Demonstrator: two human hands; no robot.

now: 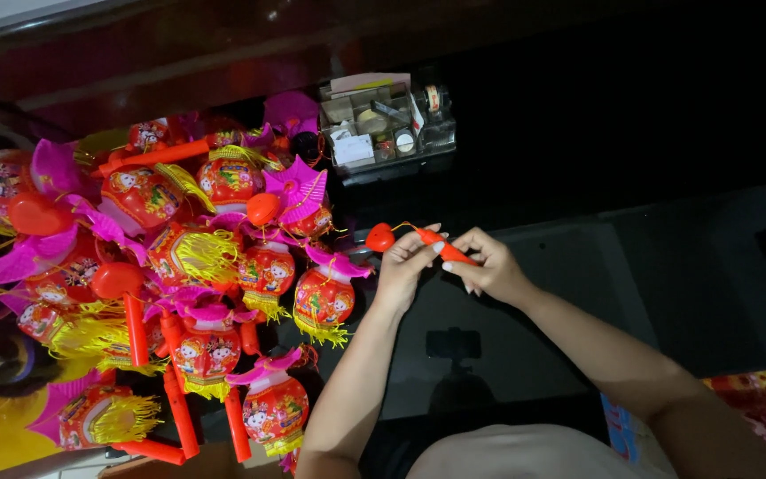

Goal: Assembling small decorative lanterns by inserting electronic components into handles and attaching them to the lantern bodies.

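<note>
Nearest, both hands meet over the dark glass counter (667, 266). The left hand (403, 266) and right hand (489, 266) pinch one orange stick (443, 248) with a red heart tip (379, 237), seemingly working at its thin wire; steady fingertip control looks needed. Left lies a pile of red lanterns (223, 266), at least ten, not exactly countable. Farther off sits one clear box (387, 133) of small supplies.

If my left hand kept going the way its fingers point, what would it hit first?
Probably the clear plastic organiser box beyond the left hand, which holds the red plastic stick with a heart-shaped tip; depth is unclear.
</note>
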